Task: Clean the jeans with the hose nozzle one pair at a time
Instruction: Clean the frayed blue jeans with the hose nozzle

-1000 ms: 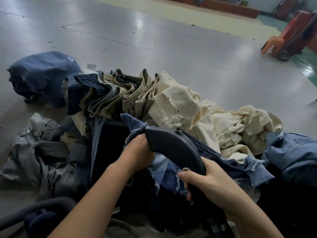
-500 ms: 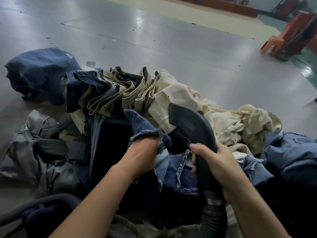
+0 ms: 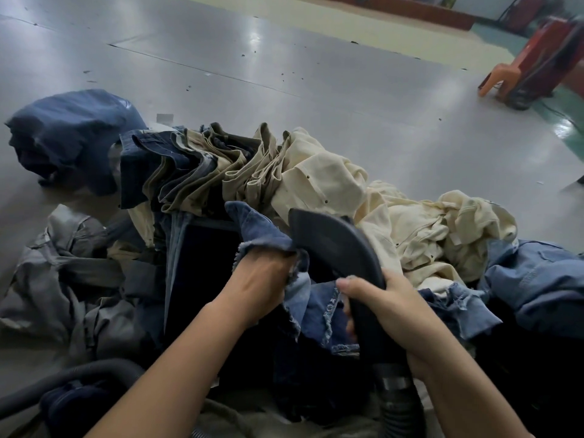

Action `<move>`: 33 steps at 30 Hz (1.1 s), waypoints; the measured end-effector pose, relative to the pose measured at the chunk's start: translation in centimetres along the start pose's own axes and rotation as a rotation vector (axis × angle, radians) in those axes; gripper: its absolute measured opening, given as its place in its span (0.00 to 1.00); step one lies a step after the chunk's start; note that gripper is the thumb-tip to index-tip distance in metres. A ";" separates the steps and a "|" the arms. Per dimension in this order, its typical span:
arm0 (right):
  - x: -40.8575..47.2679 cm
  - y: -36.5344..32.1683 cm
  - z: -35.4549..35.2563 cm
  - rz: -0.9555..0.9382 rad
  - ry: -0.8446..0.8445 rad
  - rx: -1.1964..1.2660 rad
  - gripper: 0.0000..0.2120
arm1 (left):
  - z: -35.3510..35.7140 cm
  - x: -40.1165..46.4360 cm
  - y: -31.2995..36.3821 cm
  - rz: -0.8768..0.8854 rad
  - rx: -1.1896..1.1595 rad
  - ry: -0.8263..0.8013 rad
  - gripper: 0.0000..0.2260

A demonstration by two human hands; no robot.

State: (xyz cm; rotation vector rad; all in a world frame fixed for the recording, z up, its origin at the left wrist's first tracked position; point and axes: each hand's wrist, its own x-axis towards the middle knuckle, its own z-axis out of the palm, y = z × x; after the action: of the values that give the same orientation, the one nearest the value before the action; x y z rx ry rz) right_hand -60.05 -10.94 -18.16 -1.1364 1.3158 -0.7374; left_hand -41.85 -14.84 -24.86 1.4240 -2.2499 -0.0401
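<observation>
My left hand (image 3: 264, 282) grips a frayed blue denim piece (image 3: 257, 227) of the jeans in front of me, its fingers hidden inside the fabric. My right hand (image 3: 384, 306) holds the neck of the dark curved hose nozzle (image 3: 331, 241), thumb on top. The nozzle's flat mouth points up and left, right beside the held denim. A ribbed hose (image 3: 399, 403) runs down from the nozzle to the bottom edge. More of the same dark blue jeans (image 3: 325, 317) hangs between my hands.
A row of folded khaki and dark jeans (image 3: 202, 172) lies behind my hands. Cream trousers (image 3: 420, 226) are heaped at the right, grey garments (image 3: 69, 279) at the left, blue bundles (image 3: 69, 131) far left and right (image 3: 537, 282). An orange stool (image 3: 502, 80) stands on the shiny floor.
My right hand swung the nozzle from lying over the denim to upright, then tilted it left toward the held fabric. My left hand lifted the denim slightly.
</observation>
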 end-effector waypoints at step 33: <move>-1.1 0.2 -0.2 -0.048 -0.112 -0.107 0.07 | 0.6 -0.7 2.3 -0.615 -1.268 0.223 0.22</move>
State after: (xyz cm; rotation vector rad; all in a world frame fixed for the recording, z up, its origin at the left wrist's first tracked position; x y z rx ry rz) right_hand -60.49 -9.86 -17.96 -1.2806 1.2490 -0.6344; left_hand -43.81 -13.29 -25.05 1.1499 -1.0395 -1.1825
